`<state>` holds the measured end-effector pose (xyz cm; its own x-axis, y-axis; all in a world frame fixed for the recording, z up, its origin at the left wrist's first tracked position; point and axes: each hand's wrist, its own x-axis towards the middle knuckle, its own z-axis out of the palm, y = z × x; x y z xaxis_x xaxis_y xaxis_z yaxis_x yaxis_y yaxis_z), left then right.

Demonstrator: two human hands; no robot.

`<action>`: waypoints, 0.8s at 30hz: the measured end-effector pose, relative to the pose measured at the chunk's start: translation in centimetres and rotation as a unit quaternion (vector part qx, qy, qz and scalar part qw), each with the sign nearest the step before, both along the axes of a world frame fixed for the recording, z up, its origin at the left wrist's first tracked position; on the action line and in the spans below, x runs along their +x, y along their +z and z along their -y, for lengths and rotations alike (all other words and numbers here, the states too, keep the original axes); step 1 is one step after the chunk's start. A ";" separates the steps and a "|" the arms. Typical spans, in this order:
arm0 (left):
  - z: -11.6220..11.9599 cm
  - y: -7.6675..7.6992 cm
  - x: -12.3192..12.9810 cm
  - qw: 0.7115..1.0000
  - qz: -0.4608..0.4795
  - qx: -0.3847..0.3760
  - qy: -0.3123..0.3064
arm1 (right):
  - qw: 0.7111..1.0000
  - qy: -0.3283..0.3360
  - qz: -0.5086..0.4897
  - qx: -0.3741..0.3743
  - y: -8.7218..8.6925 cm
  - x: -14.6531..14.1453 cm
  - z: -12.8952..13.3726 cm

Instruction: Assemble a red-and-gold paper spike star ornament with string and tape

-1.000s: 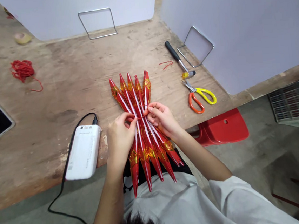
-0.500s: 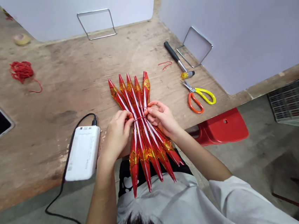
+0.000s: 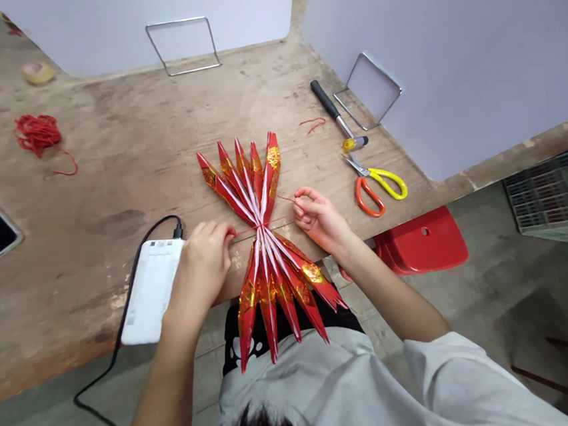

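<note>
With fingers closed, my left hand (image 3: 203,261) and right hand (image 3: 318,218) pinch the red string (image 3: 261,226); tugging too hard could rip the folded red papers (image 3: 267,241).

Red folded paper (image 3: 247,310) carries gold patterns and white edges; the scissors (image 3: 368,177) have orange and yellow handles.

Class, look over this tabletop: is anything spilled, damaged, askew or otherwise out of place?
Nothing looks spilled or damaged. One mildly odd detail: a loose scrap of red string lies near the hammer, well apart from the tangled red bundle at the left, so it looks like a stray offcut.
</note>
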<state>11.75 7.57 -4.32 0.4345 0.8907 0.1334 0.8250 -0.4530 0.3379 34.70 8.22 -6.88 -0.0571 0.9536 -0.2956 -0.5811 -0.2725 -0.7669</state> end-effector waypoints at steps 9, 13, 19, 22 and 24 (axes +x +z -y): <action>0.7 -0.4 -1.0 0.995 0.072 -0.060 0.046 | 0.997 -0.027 0.077 -0.001 0.0 0.3 0.7; 0.6 -0.1 -0.2 0.936 0.265 -0.213 0.093 | 0.941 0.037 0.323 0.097 0.4 0.5 0.8; -0.1 0.2 3.0 0.637 0.563 -0.485 0.204 | 0.768 0.149 0.589 0.204 1.4 -0.5 0.5; -0.5 0.6 3.8 0.528 0.611 -0.540 0.236 | 0.761 0.155 0.602 0.186 1.1 -1.1 0.6; -0.6 0.8 4.1 0.494 0.635 -0.537 0.255 | 0.774 0.128 0.594 0.180 0.7 -1.4 0.7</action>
<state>15.80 8.21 -3.56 0.2896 0.6948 -0.6583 -0.4456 0.7066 0.5497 33.33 7.48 -6.19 -0.1502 0.9887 -0.0032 0.6296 0.0931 -0.7713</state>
